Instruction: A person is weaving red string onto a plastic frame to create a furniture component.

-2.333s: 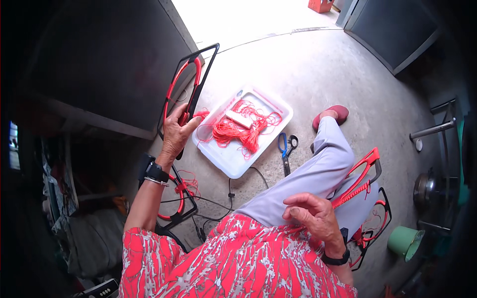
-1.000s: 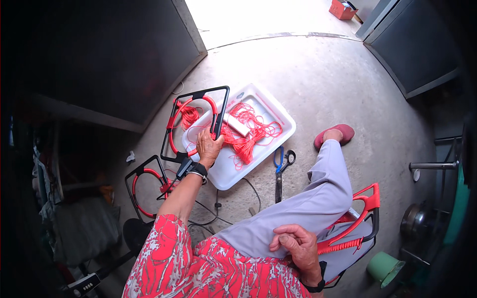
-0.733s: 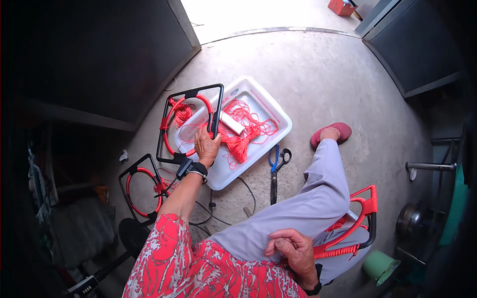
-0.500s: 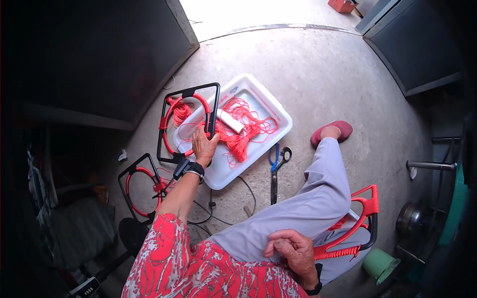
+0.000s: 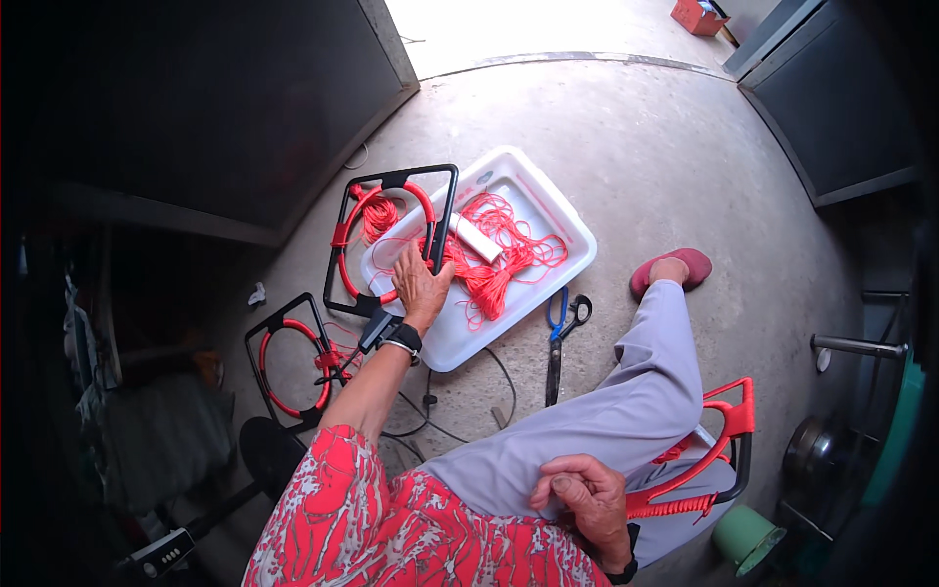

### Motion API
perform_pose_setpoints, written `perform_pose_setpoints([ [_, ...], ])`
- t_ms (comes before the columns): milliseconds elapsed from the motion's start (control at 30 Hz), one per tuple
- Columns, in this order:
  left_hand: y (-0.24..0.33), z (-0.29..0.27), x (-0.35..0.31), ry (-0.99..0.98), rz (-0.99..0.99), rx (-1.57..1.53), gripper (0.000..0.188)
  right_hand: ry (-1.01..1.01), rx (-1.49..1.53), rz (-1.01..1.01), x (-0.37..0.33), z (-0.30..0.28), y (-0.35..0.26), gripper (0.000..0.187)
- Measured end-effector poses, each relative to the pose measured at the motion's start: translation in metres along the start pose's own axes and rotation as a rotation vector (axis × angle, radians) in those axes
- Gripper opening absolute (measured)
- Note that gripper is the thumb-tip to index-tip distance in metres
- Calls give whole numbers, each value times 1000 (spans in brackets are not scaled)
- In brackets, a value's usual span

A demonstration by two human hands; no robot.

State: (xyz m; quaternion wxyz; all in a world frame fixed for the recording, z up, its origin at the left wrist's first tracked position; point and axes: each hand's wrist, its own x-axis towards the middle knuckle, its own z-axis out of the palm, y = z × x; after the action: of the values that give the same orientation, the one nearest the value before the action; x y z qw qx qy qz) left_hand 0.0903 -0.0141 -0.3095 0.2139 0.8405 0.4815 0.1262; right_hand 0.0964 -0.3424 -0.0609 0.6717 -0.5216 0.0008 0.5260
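Note:
My left hand (image 5: 421, 286) lies with its fingers stretched and apart against the black frame (image 5: 450, 210), which has a red-wrapped ring inside it. The frame leans over the left side of a white plastic tray (image 5: 577, 256). Tangled red cord (image 5: 494, 293) fills part of the tray, with a white bar-shaped piece (image 5: 476, 238) across it. My right hand (image 5: 587, 494) rests at my lap, fingers curled in and thumb against them; nothing shows in it. Next to that hand, a red and black frame wound with red cord (image 5: 675, 506) lies against my leg.
Blue and black-handled scissors (image 5: 555, 357) lie right of the tray. A second black frame with a red ring (image 5: 277, 367) sits at the left. A dark cable (image 5: 509, 377) crosses the floor. At lower right are a green bucket (image 5: 748, 538) and a metal pot (image 5: 812, 445).
My left hand has loosened from the frame's bar, its fingers now straighter and spread. The whole view has shifted, so things appear further right. My right hand keeps its curled pose.

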Motion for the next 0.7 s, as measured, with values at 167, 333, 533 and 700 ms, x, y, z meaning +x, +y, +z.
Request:
perform_pose_setpoints([
  [167, 36, -10, -23, 144, 174, -236, 50, 1, -15, -20, 0, -2, 1, 22],
  [333, 36, 55, -48, -111, 161, -323, 23, 47, 5, 12, -2, -1, -2, 21],
  [533, 39, 110, -30, -152, 233, 51, 30, 12, 35, 36, -4, -5, -3, 22],
  [700, 53, 120, -31, -257, 350, 222, 34, -4, 58, 71, -3, -9, -6, 22],
])
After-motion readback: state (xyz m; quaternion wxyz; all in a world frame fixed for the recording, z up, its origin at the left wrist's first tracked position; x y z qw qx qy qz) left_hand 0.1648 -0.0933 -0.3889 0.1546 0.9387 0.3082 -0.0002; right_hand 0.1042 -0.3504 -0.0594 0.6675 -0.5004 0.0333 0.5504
